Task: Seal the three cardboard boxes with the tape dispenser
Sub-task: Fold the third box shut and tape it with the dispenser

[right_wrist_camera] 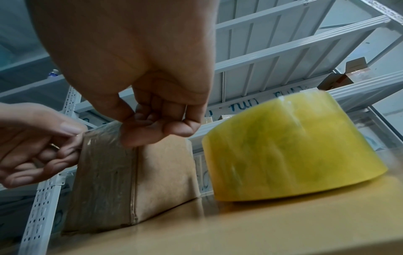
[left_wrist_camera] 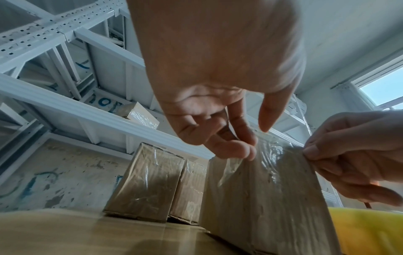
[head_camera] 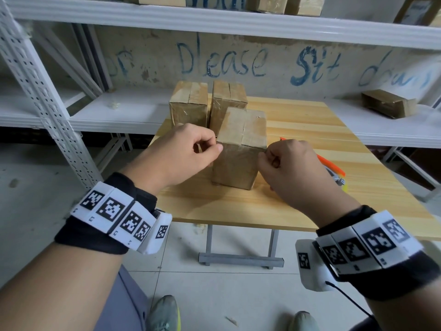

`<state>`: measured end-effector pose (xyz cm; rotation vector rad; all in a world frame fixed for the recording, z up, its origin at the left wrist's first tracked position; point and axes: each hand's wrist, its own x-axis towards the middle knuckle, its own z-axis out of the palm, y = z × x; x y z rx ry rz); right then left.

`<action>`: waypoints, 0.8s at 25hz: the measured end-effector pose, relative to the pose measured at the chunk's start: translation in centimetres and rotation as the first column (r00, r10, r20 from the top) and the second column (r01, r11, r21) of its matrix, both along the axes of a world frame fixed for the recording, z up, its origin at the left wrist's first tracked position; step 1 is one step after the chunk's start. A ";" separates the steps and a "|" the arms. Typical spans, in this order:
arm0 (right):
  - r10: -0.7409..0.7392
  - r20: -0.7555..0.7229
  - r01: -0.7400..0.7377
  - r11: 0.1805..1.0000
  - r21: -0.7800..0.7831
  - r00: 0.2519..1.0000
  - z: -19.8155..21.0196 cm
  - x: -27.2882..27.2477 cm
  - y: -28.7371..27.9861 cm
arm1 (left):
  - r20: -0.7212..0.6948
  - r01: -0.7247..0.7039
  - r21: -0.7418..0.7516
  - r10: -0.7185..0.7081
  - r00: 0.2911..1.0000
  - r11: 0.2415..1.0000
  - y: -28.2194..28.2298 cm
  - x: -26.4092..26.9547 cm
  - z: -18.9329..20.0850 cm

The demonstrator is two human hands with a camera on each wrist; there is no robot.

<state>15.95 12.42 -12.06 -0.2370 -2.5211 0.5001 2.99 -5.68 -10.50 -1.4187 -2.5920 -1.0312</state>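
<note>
Three brown cardboard boxes stand on the wooden table [head_camera: 298, 206]. Two are at the back, the left box [head_camera: 188, 103] and the middle box [head_camera: 228, 99]. The nearest box [head_camera: 238, 163] has a strip of clear tape [left_wrist_camera: 270, 151] across its front top edge. My left hand [head_camera: 216, 145] pinches the tape at the box's top left corner. At the top right corner my right hand [head_camera: 266, 154] pinches the other end. The orange tape dispenser [head_camera: 331, 166] lies on the table behind my right hand, and its yellow roll [right_wrist_camera: 292, 150] fills the right wrist view.
White metal shelving [head_camera: 47, 103] runs behind and to the left of the table. Another cardboard box [head_camera: 389, 103] lies on the shelf at the right, and more stand on the upper shelf. The table's near edge [head_camera: 238, 224] is close to my wrists.
</note>
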 end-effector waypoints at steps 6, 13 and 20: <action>0.019 0.016 -0.019 0.999 -0.030 1.000 -0.3 0.0 0.2 | -0.015 -0.031 0.020 0.031 0.999 0.999 0.9 0.2 -0.6; 0.025 0.060 -0.021 0.998 -0.064 0.998 0.2 0.2 0.1 | -0.093 0.021 -0.131 -0.034 0.995 0.991 0.7 -0.7 0.0; -0.061 0.047 0.065 0.994 -0.089 0.997 0.9 0.7 1.3 | 0.008 0.145 0.020 -0.145 0.989 0.989 -0.8 -2.5 0.0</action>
